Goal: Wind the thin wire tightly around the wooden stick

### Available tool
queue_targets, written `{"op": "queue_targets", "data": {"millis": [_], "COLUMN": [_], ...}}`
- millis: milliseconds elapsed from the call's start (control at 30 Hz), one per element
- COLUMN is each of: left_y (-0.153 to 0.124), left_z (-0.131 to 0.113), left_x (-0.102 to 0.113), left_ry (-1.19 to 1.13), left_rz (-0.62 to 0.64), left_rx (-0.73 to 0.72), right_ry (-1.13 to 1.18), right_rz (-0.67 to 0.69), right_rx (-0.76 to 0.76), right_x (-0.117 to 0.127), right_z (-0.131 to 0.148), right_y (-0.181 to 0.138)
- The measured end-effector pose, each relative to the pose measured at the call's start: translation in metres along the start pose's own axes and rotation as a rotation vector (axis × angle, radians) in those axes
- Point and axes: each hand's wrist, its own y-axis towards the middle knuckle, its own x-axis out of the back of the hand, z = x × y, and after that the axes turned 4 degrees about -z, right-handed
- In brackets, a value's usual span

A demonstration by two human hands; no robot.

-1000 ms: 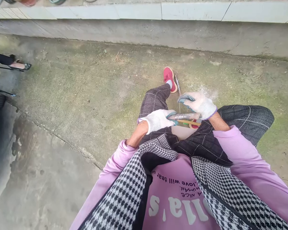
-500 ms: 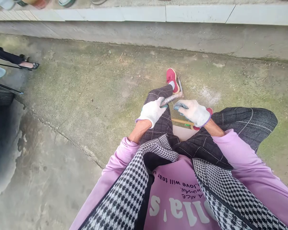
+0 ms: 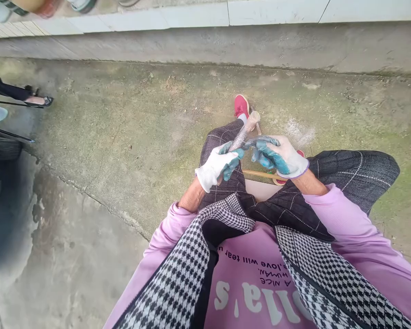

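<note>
The left hand (image 3: 219, 165) held the silvery stick (image 3: 242, 135) slanting forward toward the red shoe (image 3: 240, 106), seemingly to steady it; the right hand (image 3: 278, 155) curled close beside, whether around anything I could not tell.

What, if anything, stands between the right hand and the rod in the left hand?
Nothing visible does. The left hand grips the rod near its lower end, and the right hand has its fingertips right beside it; whether they touch is unclear.
</note>
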Motion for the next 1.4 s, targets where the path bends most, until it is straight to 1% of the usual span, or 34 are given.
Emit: {"op": "queue_targets", "data": {"millis": [133,367,467,533,633,733,800,967,1167,1300,1400], "left_y": [-0.001,-0.006,-0.008,-0.009,-0.008,-0.006,-0.005,-0.005,-0.008,-0.008,-0.004], "left_z": [0.001,-0.003,-0.006,-0.006,-0.004,-0.001,0.000,0.000,0.000,0.003,0.006], "left_x": [0.001,-0.003,-0.006,-0.006,-0.004,-0.001,0.000,0.000,-0.001,-0.001,0.002], "left_ry": [-0.008,0.009,0.008,-0.012,-0.049,-0.075,-0.073,-0.047,-0.047,-0.034,-0.039], "left_rz": [0.004,-0.012,-0.023,-0.016,-0.004,0.012,0.012,-0.014,0.024,0.019,0.030], "left_rx": [-0.009,-0.013,0.003,0.002,-0.007,-0.027,-0.033,-0.020,-0.060,-0.048,-0.085], "right_ry": [-0.010,-0.079,-0.086,-0.117,-0.248,-0.398,-0.458,-0.529,-0.673,-0.657,-0.632], "right_rz": [-0.007,0.064,0.070,0.059,0.022,-0.029,-0.047,-0.039,-0.137,-0.122,-0.129], "right_rx": [0.019,-0.008,0.041,0.121,0.229,0.270,0.278,0.291,0.270,0.270,0.274], "right_x": [0.004,0.005,0.003,0.003,0.001,0.000,0.000,-0.002,-0.001,-0.001,0.000], "right_z": [0.001,0.002,0.003,0.004,0.003,0.000,-0.001,0.000,0.003,0.002,0.000], "right_y": [0.000,0.002,0.003,0.003,-0.001,-0.007,-0.010,-0.015,-0.018,-0.017,-0.016]}}
